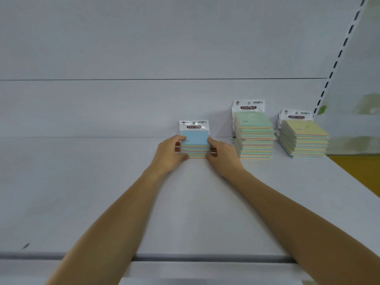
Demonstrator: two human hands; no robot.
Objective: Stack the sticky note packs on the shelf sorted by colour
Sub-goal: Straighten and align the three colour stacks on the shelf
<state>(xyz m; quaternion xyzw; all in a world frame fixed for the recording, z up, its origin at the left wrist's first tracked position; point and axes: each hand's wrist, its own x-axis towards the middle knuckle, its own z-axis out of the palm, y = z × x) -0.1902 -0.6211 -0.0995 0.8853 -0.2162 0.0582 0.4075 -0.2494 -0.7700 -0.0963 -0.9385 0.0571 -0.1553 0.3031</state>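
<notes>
Packs sit in 3 stacks on the shelf [102,192]: blue stack [194,144], green stack [255,134], yellow stack [304,138]; sorting looks nearly done, with no loose packs in view. Left hand [170,155] and right hand [223,157] clasp the blue stack's sides, probably squaring it; the packs are flat squares in glossy film with white header cards, their edges striped pastel.

"STICKY NOTE" was printed on the white header card of the blue-topped pack [195,138], and likewise on the green-topped stack [254,128] and yellow-topped stack [304,133] to its right.
</notes>
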